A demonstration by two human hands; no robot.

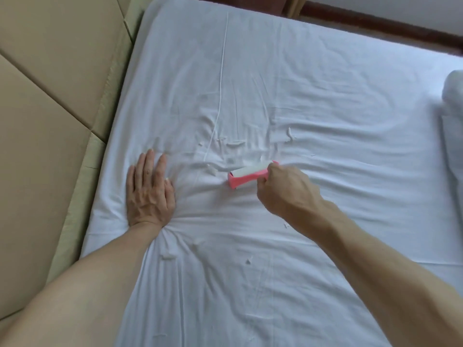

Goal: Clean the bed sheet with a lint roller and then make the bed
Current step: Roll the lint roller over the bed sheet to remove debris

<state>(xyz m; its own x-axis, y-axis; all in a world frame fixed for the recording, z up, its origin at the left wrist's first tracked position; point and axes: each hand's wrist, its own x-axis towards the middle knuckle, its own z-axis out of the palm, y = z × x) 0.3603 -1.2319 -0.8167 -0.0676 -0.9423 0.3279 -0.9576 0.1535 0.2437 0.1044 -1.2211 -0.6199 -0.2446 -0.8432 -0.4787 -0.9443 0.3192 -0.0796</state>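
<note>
A wrinkled white bed sheet [313, 101] covers the mattress and fills most of the view. My right hand [283, 189] grips a pink lint roller [246, 177] with a white sticky roll, which lies on the sheet near the middle. My left hand [149, 191] presses flat on the sheet to the left of the roller, fingers straight, and the cloth bunches around its wrist. Several small white scraps of lint [235, 144] lie on the sheet beyond the roller, and more scraps [167, 256] lie nearer to me.
A padded beige headboard [50, 101] runs along the left side of the bed. A rolled white duvet or pillow [453, 116] lies at the right edge. A dark wooden frame [375, 23] borders the far side.
</note>
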